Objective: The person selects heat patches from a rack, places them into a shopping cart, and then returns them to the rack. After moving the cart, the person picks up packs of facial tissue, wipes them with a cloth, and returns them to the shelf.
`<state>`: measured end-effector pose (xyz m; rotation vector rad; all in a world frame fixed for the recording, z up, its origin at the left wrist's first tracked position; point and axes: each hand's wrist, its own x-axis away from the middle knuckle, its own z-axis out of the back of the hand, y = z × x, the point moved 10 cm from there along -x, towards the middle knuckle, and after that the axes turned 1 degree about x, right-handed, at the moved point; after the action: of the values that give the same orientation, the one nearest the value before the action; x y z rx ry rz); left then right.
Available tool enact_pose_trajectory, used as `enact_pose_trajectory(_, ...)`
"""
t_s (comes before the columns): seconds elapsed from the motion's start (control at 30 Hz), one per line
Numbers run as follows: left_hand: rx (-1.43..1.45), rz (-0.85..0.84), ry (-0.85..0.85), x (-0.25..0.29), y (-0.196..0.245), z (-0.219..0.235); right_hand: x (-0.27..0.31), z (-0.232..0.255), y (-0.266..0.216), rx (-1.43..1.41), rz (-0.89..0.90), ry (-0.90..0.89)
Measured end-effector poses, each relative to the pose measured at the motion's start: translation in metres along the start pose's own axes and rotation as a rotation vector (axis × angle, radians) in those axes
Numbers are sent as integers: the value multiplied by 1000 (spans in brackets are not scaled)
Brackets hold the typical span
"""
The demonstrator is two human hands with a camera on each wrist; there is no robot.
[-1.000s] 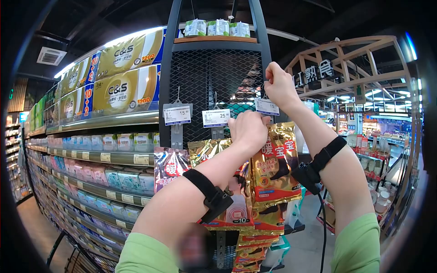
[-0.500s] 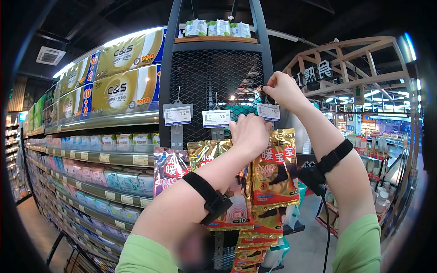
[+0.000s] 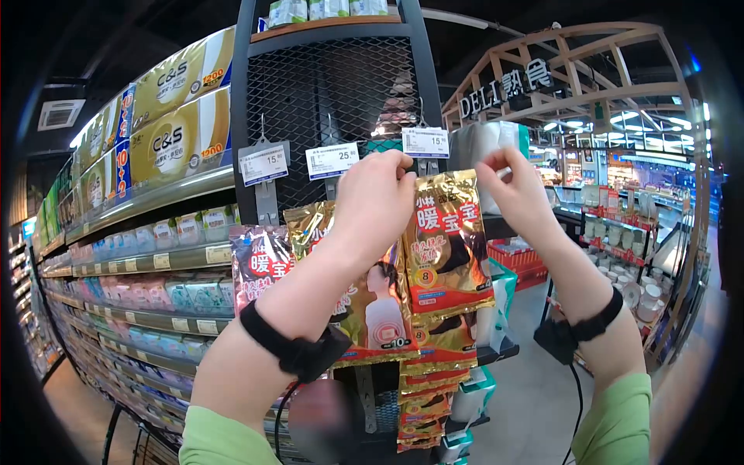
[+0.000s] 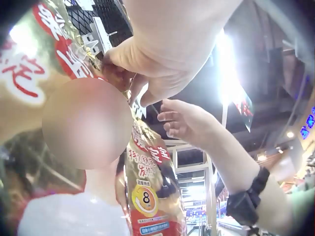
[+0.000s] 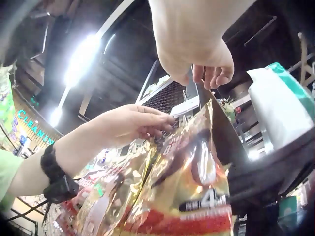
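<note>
My left hand (image 3: 378, 201) pinches the top left corner of a gold heat pad packet (image 3: 449, 244), just below a price tag (image 3: 425, 144). Beside the packet's top right corner is my right hand (image 3: 515, 190), its fingers loosely bent. In the right wrist view that right hand (image 5: 197, 54) hovers over the packet with nothing in its fingers. More gold heat pad packets (image 3: 439, 341) hang below and behind. To the left hang a large gold packet (image 3: 384, 310), partly covered by my left forearm, and a purple one (image 3: 260, 260).
A black mesh rack (image 3: 325, 89) in a dark frame carries two more price tags, one at its middle (image 3: 333, 160) and one at left (image 3: 265, 163). Tissue packs (image 3: 167, 143) fill the shelves at left. A red basket (image 3: 515, 262) and white-and-green packs (image 3: 502, 298) are at right.
My right hand has come down from beside the price tag to the packet's top right corner. My left hand stays at the packet's top. The head view has shifted, so the rack sits further left.
</note>
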<state>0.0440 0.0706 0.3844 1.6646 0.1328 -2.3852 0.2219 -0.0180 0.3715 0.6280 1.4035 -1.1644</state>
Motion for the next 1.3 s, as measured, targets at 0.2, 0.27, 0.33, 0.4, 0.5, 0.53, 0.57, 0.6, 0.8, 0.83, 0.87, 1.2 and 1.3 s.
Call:
enact_pose_trajectory(0.2, -200, -171, 76, 75, 25, 53, 89, 7, -28, 161, 256, 61)
enact_pose_trajectory(0.27, -283, -137, 100, 102, 22, 68, 114, 2, -58, 194, 422, 47)
enact_pose_trajectory(0.33, -348, -99, 74, 125, 18, 72, 134, -13, -80, 181, 490, -68)
enact_pose_trajectory(0.4, -420, -69, 101, 142, 19, 77, 147, -32, -104, 206, 598, -158)
enact_pose_trajectory(0.5, -397, -3, 29, 158, 5, 68, 141, -51, -118, 154, 592, -201)
enact_pose_trajectory(0.53, -359, 19, 7, 162, 1, 64, 135, -58, -120, 133, 580, -210)
enact_pose_trajectory(0.57, -376, 40, -62, 168, -4, 57, 125, -62, -123, 81, 572, -184)
enact_pose_trajectory(0.6, -379, 44, -61, 171, -6, 57, 117, -69, -126, 77, 574, -187)
enact_pose_trajectory(0.8, -328, 32, -125, 183, -13, 43, 51, -110, -128, 127, 517, -153)
enact_pose_trajectory(0.83, -309, 24, -107, 183, -11, 45, 42, -116, -132, 157, 533, -142)
enact_pose_trajectory(0.87, -306, 34, -111, 187, -12, 47, 39, -121, -136, 187, 550, -130)
enact_pose_trajectory(1.2, -260, 213, 244, 232, -58, 135, 98, -159, -131, 588, 709, -466)
enact_pose_trajectory(1.3, -52, 312, 204, 243, -96, 124, 98, -158, -135, 624, 724, -476)
